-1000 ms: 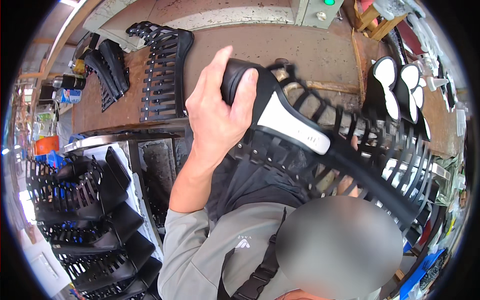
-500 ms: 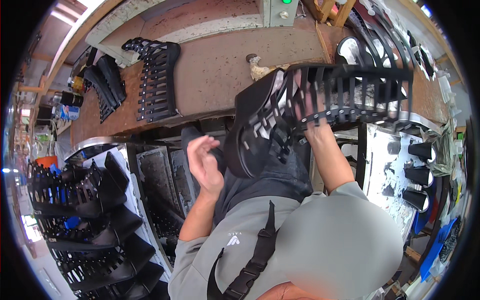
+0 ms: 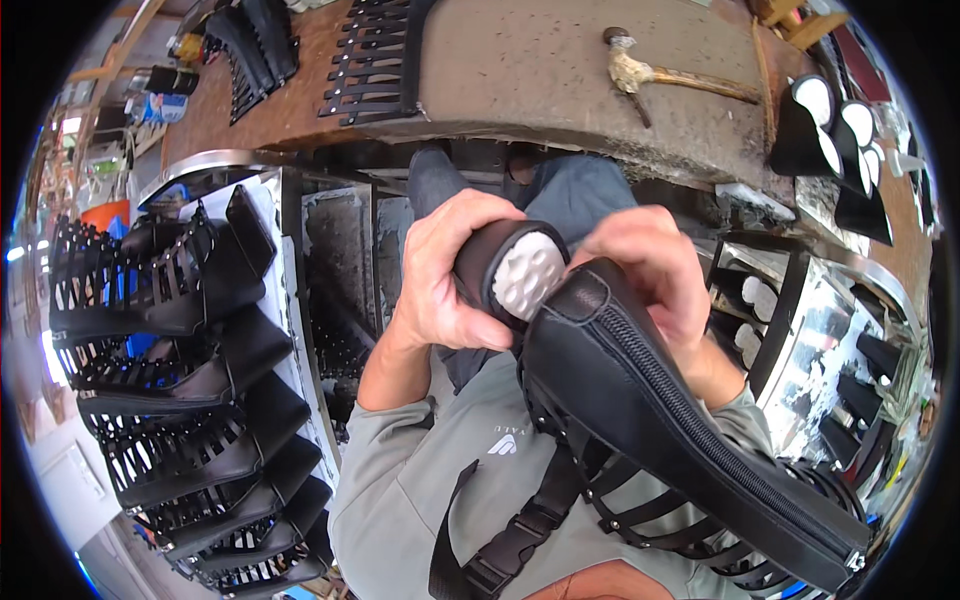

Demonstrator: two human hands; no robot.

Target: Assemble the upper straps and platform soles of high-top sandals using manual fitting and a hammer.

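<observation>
The left hand (image 3: 445, 270) is closed round a black heel (image 3: 527, 278), whose white, dimpled end face points up. The right hand (image 3: 655, 270) is bent at the far side of the strappy black boot (image 3: 640, 385), beside the heel; its fingertips are partly hidden, and whether it grips cannot be told. The boot lies in front of the person's grey shirt (image 3: 420, 500), its back upward and its shaft running to the lower right, with a black zip (image 3: 670, 385) along it. A black strap (image 3: 530, 520) with a buckle crosses the shirt.

Beyond the hands, a hammer (image 3: 655, 76) lies on the brown surface (image 3: 520, 70). Left of it lies a strappy black upper (image 3: 412, 60); at the right stand black wedges (image 3: 800, 150) with white faces. Further strappy black boots (image 3: 225, 440) are stacked at the left.
</observation>
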